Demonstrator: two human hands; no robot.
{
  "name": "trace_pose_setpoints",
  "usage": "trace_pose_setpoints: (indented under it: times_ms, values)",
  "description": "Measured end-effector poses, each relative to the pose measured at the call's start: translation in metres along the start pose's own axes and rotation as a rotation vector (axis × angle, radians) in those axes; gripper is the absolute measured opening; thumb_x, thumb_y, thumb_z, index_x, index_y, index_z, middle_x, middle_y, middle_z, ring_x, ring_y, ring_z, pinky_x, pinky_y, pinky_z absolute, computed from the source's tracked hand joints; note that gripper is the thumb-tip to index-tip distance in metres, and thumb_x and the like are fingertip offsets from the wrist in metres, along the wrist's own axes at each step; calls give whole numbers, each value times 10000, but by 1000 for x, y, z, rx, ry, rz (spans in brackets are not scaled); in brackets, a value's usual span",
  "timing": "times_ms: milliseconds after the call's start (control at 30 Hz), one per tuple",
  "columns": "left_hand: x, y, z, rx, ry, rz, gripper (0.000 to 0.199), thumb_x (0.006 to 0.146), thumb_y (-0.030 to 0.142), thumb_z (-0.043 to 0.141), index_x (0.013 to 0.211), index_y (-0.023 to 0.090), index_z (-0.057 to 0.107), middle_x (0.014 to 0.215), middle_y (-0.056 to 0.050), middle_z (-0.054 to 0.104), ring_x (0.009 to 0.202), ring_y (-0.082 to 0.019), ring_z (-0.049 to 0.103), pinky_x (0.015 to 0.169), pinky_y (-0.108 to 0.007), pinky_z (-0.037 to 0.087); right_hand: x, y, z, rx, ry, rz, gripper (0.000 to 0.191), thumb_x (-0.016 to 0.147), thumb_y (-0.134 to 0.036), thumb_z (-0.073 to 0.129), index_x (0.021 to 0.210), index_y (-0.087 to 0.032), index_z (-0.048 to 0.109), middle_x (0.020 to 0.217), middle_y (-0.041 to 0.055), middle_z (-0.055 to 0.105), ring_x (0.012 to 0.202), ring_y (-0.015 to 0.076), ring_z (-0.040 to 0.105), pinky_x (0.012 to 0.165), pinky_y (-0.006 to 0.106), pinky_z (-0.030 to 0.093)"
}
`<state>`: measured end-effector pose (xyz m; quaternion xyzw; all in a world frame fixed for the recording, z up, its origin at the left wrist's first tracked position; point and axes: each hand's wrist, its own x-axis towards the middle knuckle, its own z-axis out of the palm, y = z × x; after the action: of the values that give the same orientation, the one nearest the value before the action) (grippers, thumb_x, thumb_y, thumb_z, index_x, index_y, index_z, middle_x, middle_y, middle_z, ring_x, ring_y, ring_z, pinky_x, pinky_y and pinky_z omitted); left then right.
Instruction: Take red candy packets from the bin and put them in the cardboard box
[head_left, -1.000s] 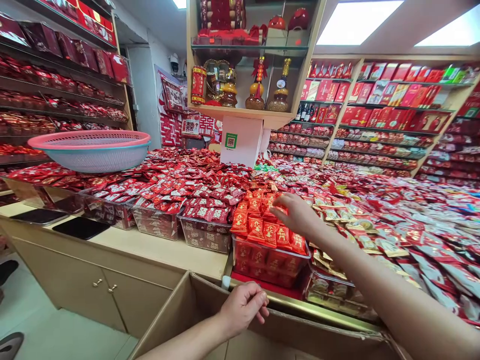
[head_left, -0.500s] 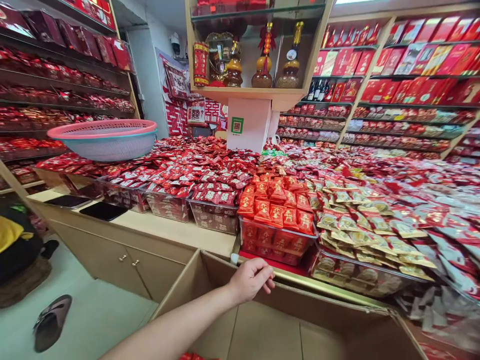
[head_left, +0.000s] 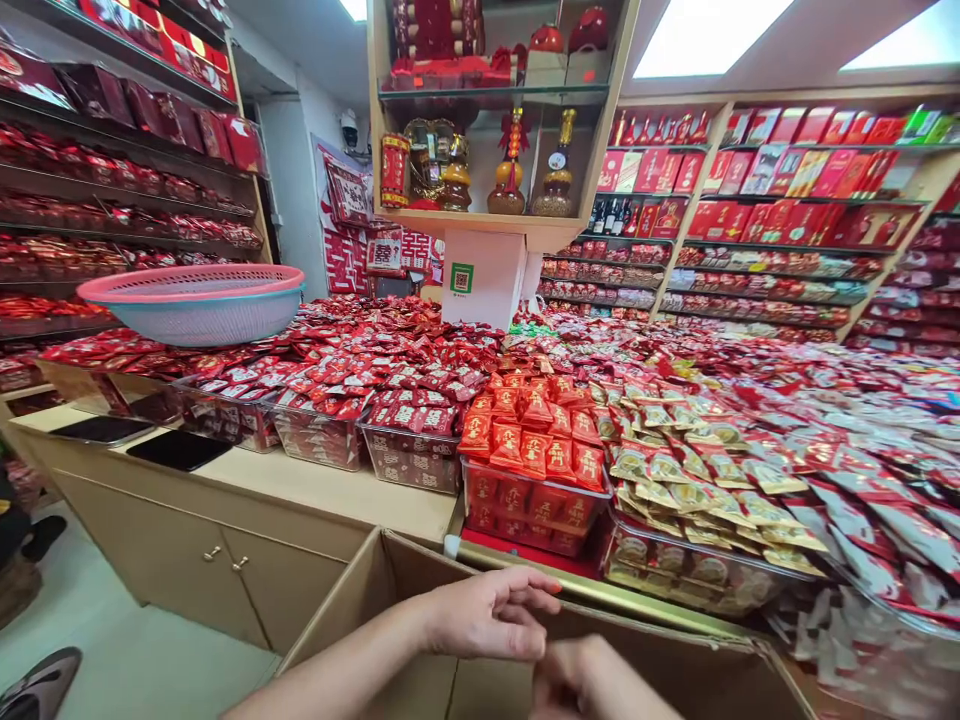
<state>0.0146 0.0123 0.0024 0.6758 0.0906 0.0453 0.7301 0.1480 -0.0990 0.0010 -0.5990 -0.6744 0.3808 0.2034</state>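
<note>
Over the cardboard box (head_left: 352,590) my left hand (head_left: 484,610) reaches in from the lower left. Its fingers are loosely bent, with a gap between thumb and fingers, and no packet shows in it. Close beside it, lower and to the right, is my right hand (head_left: 574,675), closed-looking and smeared by motion; its fingers are mostly hidden. Just beyond both hands stands a clear bin (head_left: 536,510) heaped with red candy packets (head_left: 534,420). To its right, another clear bin (head_left: 697,570) is piled with gold packets (head_left: 690,480).
Several bins of dark red packets (head_left: 412,405) line the counter (head_left: 300,540). Two black phones or tablets (head_left: 178,450) lie at left, near pink and blue baskets (head_left: 195,300). A display cabinet (head_left: 491,225) rises behind. Stocked shelves (head_left: 795,210) fill the right wall.
My right hand has come into view from the bottom right, beside the left. The left hand has dropped lower and its fingers have spread a little. The view has tilted up.
</note>
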Motion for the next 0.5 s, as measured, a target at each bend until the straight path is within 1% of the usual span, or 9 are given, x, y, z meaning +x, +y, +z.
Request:
trace_pose_setpoints:
  times_ms: [67, 100, 133, 200, 267, 333, 400, 467, 500]
  values:
    - [1, 4, 8, -65, -51, -45, 754, 559, 432, 718, 1213, 247, 390, 1115, -100, 546, 876, -154, 579, 723, -265, 443, -4, -5, -18, 151, 298, -52, 179, 700, -297, 586, 581, -175, 532, 565, -11, 558, 546, 123, 492, 515, 239, 368]
    - [3, 5, 13, -96, -47, -66, 733, 576, 425, 712, 1207, 236, 390, 1018, -87, 588, 805, -148, 598, 666, -254, 455, -5, -8, -26, 190, 415, -64, 208, 715, -341, 568, 604, -173, 515, 563, -14, 533, 541, 118, 463, 508, 239, 352]
    - [5, 6, 17, -112, -26, -77, 674, 610, 417, 694, 1187, 216, 408, 907, -68, 615, 724, -140, 610, 608, -240, 458, -6, -9, -32, 253, 489, -64, 228, 716, -374, 562, 633, -170, 505, 565, -18, 513, 537, 113, 441, 502, 237, 341]
    - [11, 7, 23, -99, 40, -78, 540, 678, 396, 646, 1136, 180, 459, 732, -33, 617, 592, -124, 609, 520, -209, 445, -6, -8, -40, 441, 504, -44, 277, 711, -433, 562, 719, -161, 512, 604, -17, 515, 548, 108, 439, 506, 233, 343]
    - [15, 5, 24, -66, 95, -74, 491, 700, 372, 629, 1124, 171, 486, 649, -11, 605, 519, -110, 597, 473, -183, 424, -4, -1, -42, 600, 472, -10, 330, 698, -470, 573, 735, -146, 520, 606, -14, 521, 532, 97, 434, 491, 225, 337]
    - [17, 2, 22, -43, 135, -76, 502, 691, 370, 635, 1128, 166, 495, 590, 5, 593, 482, -104, 587, 448, -171, 412, -1, 9, -41, 639, 491, 26, 354, 683, -483, 590, 671, -139, 509, 549, -31, 486, 487, 79, 389, 455, 212, 296]
    - [18, -1, 20, -46, 164, -87, 525, 687, 396, 631, 1131, 156, 490, 550, 15, 585, 451, -103, 578, 433, -171, 410, 1, 17, -39, 636, 561, 34, 364, 679, -485, 597, 621, -146, 479, 507, -54, 432, 464, 66, 343, 437, 205, 265]
    - [18, -2, 19, -64, 205, -71, 548, 683, 422, 626, 1136, 151, 477, 566, 7, 598, 454, -104, 580, 434, -174, 409, 2, 22, -38, 653, 610, 29, 359, 701, -498, 568, 644, -156, 474, 524, -56, 430, 477, 70, 352, 446, 204, 283]
    - [19, -2, 19, -74, 240, -53, 559, 681, 435, 623, 1137, 149, 472, 587, 0, 608, 462, -104, 582, 434, -172, 402, 2, 23, -37, 668, 603, 19, 351, 707, -500, 559, 678, -158, 488, 556, -46, 460, 499, 80, 384, 460, 208, 312]
